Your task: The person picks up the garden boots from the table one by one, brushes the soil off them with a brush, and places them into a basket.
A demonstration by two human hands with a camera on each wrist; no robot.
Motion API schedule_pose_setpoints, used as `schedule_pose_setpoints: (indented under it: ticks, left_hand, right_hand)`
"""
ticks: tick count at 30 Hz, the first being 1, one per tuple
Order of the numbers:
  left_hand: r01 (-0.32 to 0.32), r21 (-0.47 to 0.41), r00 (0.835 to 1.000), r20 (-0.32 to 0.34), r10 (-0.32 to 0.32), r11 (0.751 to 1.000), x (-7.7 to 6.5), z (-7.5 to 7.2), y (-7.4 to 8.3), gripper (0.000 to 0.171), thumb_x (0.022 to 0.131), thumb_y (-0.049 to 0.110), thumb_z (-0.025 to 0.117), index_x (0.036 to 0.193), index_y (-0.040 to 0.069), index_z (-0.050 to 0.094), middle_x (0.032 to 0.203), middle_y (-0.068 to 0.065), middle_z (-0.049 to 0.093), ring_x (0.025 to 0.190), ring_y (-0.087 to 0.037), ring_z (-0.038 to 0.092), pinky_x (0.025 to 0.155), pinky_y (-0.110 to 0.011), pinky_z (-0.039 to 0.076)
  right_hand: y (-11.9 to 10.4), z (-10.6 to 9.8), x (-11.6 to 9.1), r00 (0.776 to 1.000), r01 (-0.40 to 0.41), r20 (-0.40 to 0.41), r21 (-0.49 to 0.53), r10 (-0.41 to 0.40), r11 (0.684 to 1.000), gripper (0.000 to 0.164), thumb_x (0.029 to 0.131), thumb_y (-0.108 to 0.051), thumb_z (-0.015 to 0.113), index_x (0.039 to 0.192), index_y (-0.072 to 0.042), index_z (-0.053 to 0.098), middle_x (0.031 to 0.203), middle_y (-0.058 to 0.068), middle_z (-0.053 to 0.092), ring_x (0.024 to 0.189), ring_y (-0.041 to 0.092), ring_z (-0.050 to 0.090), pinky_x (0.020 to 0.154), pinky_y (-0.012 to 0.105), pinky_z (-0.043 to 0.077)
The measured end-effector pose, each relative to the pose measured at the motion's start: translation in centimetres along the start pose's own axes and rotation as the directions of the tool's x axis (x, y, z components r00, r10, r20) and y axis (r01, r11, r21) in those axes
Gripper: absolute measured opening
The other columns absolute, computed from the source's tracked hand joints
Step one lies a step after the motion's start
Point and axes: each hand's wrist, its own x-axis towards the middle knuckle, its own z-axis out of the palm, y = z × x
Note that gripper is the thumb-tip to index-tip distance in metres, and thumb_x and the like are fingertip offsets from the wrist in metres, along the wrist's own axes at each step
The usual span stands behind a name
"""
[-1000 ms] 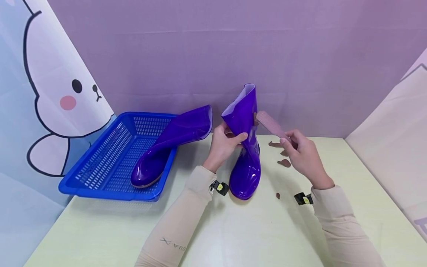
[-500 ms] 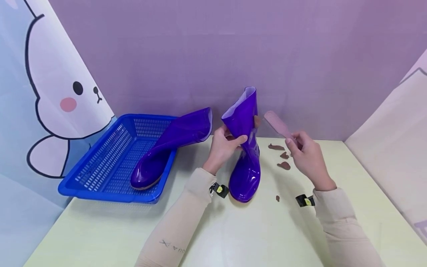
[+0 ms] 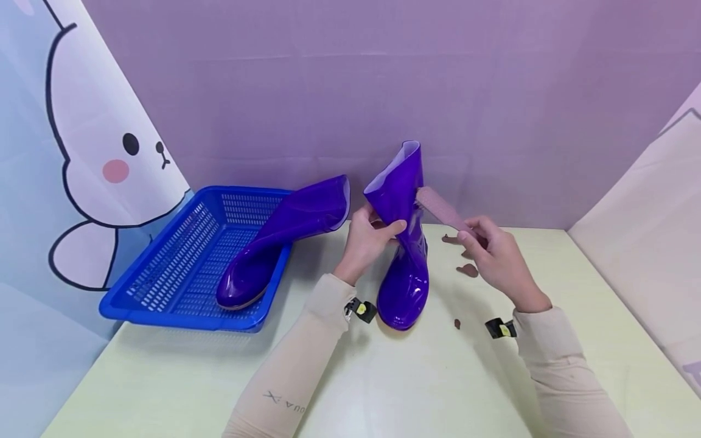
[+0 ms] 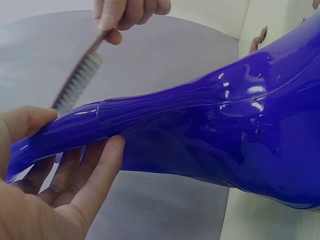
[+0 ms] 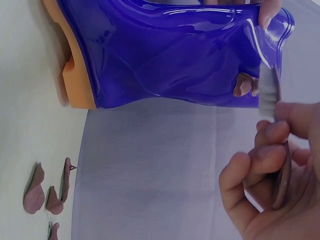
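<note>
A glossy purple rain boot (image 3: 404, 286) stands on the table, its shaft leaning a little. My left hand (image 3: 368, 238) grips the shaft from the left, thumb across the front; in the left wrist view its fingers (image 4: 102, 175) curl under the shaft. A pinkish-brown brush (image 3: 442, 208) with pale bristles (image 4: 82, 80) is held by its handle in my right hand (image 3: 501, 258). The bristles are against the right side of the shaft. Beside them, a brown clay-like lump (image 5: 243, 85) sticks to the boot. Small dark specks (image 4: 259, 76) dot the lower shaft.
To the left, a blue plastic basket (image 3: 117, 304) holds a second purple boot (image 3: 301, 210), its shaft over the rim. Several brown pieces (image 3: 468, 269) lie on the table (image 3: 405, 389) right of the standing boot. A purple cloth backdrop (image 3: 350, 91) rises behind.
The brush was on the shaft, drew off to the right, exposing a brown lump, and is now back against the shaft. The left hand and boot have stayed in place.
</note>
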Motion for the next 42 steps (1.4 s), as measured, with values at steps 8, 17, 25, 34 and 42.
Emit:
schedule_pose_setpoints:
  ticks: [8,17,25,34,42]
  left_hand:
    - [0.007,-0.006,1.000,0.004,-0.007,1.000,0.0,0.1,0.0,0.052,0.090,0.008,0.078,0.136,0.004,0.055,0.124,-0.021,0.067,0.098,-0.025,0.071,0.081,-0.047,0.064]
    - [-0.001,-0.004,1.000,0.003,0.001,1.000,0.0,0.1,0.1,0.054,0.090,0.008,0.078,0.137,0.004,0.054,0.125,-0.021,0.066,0.098,-0.025,0.070,0.083,-0.050,0.062]
    - [-0.005,0.000,1.000,-0.006,0.005,1.000,0.1,0.1,0.0,0.051,0.090,0.007,0.078,0.135,0.002,0.055,0.122,-0.022,0.066,0.097,-0.025,0.070,0.083,-0.051,0.062]
    - [0.001,0.009,1.000,-0.007,0.000,1.000,0.1,0.1,0.0,0.051,0.090,0.007,0.077,0.136,0.002,0.055,0.123,-0.022,0.066,0.097,-0.025,0.070,0.079,-0.044,0.064]
    - [0.013,0.014,1.000,-0.004,-0.012,1.000,0.1,0.0,0.1,0.052,0.090,0.008,0.077,0.137,0.003,0.054,0.125,-0.022,0.066,0.102,-0.028,0.070,0.084,-0.051,0.062]
  right_hand:
    - [1.3,-0.4,0.2,0.995,-0.022,-0.096,-0.160,0.007,0.987,0.027,0.106,-0.022,0.056,0.119,0.001,0.061,0.076,0.009,0.061,0.057,0.001,0.048,0.047,0.025,0.038]
    - [1.3,-0.5,0.3,0.989,-0.067,-0.142,-0.148,0.046,0.987,0.029,0.106,-0.026,0.055,0.119,0.000,0.061,0.077,0.006,0.059,0.059,0.006,0.049,0.046,0.025,0.039]
    - [0.0,0.0,0.1,0.999,-0.018,-0.026,0.048,0.020,0.999,0.025,0.107,-0.022,0.054,0.123,-0.003,0.059,0.094,0.008,0.072,0.068,0.004,0.064,0.059,0.025,0.060]
    - [0.4,0.5,0.1,0.998,-0.055,-0.029,-0.018,0.054,0.998,0.029,0.108,-0.024,0.053,0.123,0.000,0.057,0.093,0.018,0.070,0.070,-0.002,0.065,0.059,0.025,0.060]
    - [1.0,0.2,0.3,0.994,-0.071,-0.097,-0.141,0.058,0.987,0.026,0.107,-0.023,0.055,0.120,0.000,0.060,0.086,0.016,0.071,0.065,-0.008,0.060,0.053,0.026,0.045]
